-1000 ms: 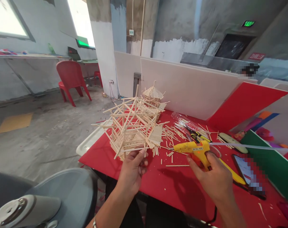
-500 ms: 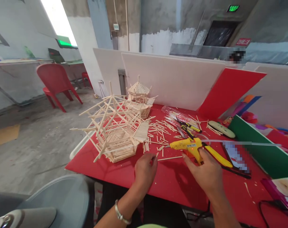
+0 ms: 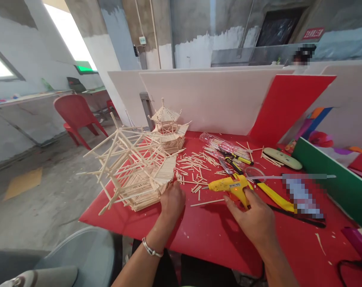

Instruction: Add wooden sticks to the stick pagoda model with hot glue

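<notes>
A half-built pavilion frame of thin wooden sticks (image 3: 139, 183) stands on the left of the red tabletop (image 3: 204, 235). At its lower right edge, my left hand (image 3: 171, 201) is closed in a pinch; its fingertips and whatever they hold are hidden. In my right hand (image 3: 255, 215) is a yellow hot glue gun (image 3: 228, 185), gripped round the handle. Its nozzle points left, and a long clear glue stick (image 3: 309, 176) sticks out behind. One thin stick (image 3: 207, 202) lies below the nozzle. Many short cut sticks (image 3: 192, 163) are scattered between the frame and the gun.
A finished wooden pagoda (image 3: 167, 123) stands behind the frame. Pliers (image 3: 234, 159), a plastic bag of sticks (image 3: 218, 141), a pale oval case (image 3: 282, 158) and a blurred-out item (image 3: 303, 197) lie behind and right. White boards (image 3: 207, 99) and a green board (image 3: 336, 183) edge the table.
My left hand, with a short stick tip showing in its pinch earlier, has moved left to the frame's edge. The glue gun stays in my right hand. The view has shifted slightly.
</notes>
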A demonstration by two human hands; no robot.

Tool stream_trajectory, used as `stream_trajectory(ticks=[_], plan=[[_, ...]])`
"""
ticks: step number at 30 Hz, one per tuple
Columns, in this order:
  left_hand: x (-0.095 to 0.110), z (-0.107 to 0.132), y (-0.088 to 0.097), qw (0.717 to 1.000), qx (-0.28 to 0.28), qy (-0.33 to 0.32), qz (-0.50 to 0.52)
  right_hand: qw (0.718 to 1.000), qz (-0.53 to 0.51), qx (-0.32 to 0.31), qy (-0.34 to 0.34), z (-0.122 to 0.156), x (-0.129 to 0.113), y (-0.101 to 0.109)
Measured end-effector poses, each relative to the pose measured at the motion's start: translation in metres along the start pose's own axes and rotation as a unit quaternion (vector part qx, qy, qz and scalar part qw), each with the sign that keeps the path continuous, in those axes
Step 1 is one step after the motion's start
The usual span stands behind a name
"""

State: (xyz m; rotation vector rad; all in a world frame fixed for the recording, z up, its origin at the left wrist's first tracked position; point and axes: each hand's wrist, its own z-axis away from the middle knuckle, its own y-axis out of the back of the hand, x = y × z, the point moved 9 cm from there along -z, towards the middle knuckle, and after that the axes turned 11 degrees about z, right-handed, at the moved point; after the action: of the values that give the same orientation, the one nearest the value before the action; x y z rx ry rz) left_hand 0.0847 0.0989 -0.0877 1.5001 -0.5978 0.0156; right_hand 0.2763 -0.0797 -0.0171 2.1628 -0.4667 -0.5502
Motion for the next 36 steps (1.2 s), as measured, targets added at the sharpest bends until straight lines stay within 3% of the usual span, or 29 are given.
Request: stream_trajectory(ticks=[7,18,24,26,28,31,34,36], plan=[[-0.004,-0.002,0.000,0.999,-0.020,0.021,-0.042,1.000,-0.015,0.005,0.012,0.001,-0.005,-0.005],[0.008,-0.009,-0.011,0.999,-0.048,-0.017,-0.007,1.000,0.013,-0.010,0.010,0.001,-0.004,-0.008],[0.014,0.017,0.006,0.995,-0.070,-0.042,0.053,0.999,0.037,0.018,0.018,0.001,-0.002,0.000],[0.017,0.034,0.017,0.982,-0.066,-0.061,0.165,0.999,0.046,0.017,0.018,0.000,-0.002,0.003],[0.014,0.054,0.021,0.918,-0.100,-0.041,0.382,0.999,0.046,0.011,0.019,-0.002,-0.004,0.005],[0.000,0.084,0.017,0.745,-0.153,0.076,0.645,0.999,0.030,0.005,0.014,-0.004,-0.010,0.009],[-0.012,0.103,0.022,0.601,-0.156,0.143,0.771,1.000,0.011,0.004,0.008,-0.006,-0.020,0.013],[-0.021,0.106,0.030,0.546,-0.150,0.158,0.809,1.000,0.000,0.006,0.012,-0.008,-0.029,0.017]])
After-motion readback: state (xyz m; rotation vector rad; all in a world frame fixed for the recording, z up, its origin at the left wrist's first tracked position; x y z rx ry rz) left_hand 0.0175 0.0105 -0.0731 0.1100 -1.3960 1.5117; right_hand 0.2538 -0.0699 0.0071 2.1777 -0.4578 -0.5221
